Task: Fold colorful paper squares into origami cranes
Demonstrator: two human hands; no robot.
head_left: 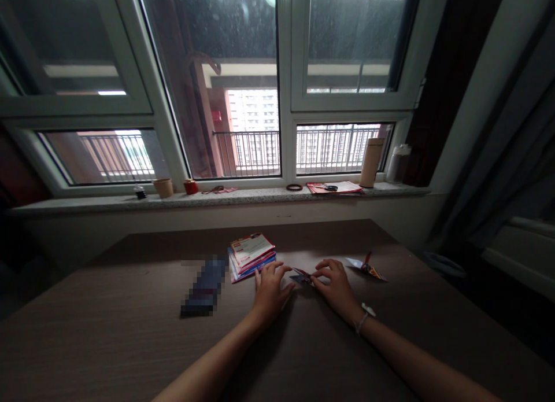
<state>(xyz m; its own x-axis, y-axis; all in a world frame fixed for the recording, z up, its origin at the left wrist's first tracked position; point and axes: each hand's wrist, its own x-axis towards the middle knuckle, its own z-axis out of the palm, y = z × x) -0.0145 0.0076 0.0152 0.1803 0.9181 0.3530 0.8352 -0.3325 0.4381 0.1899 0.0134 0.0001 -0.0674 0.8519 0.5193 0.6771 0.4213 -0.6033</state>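
A small folded piece of printed paper (300, 278), dark blue and red, lies low over the table between my two hands. My right hand (337, 286), with a bracelet at its wrist, pinches the paper's right side between thumb and fingers. Curved around the left side is my left hand (271, 289). Its thumb and forefinger are apart, close to the paper's edge; whether they touch it I cannot tell. Just behind my left hand is a stack of printed cards (252, 256). A second folded paper piece (366, 267) with a red upright point sits to the right.
A pixelated dark object (204, 287) lies left on the brown table (130, 321). Along the windowsill (260, 196) stand a paper cup (163, 187), a red spool-like item (191, 186), a bracelet-like ring (294, 187), red papers (333, 187) and a tan flask (372, 162).
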